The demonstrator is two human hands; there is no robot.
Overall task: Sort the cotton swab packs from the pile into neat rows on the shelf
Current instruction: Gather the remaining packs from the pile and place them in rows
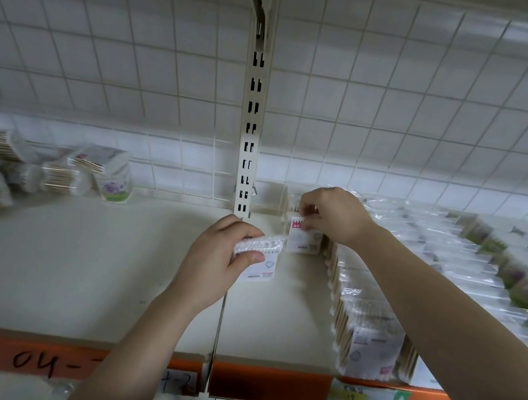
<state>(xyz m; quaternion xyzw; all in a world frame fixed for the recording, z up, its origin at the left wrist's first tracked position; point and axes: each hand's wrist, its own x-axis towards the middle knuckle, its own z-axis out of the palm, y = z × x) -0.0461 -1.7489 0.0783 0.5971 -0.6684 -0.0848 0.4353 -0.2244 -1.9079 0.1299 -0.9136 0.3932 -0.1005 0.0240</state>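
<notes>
Wire grid [107,52]: white squares, behind and above the left hand [224,255] and the right hand [331,214].
Post [253,106]: cream with dark slots, standing up just behind the left hand.
Orange strip [263,384]: runs side to side, nearer the person than both hands.
Price tag [367,398]: on the orange strip, below the right hand, with a white arrow on green.
Black writing [36,363]: "04-" on the orange strip, down and left of the left hand.
</notes>
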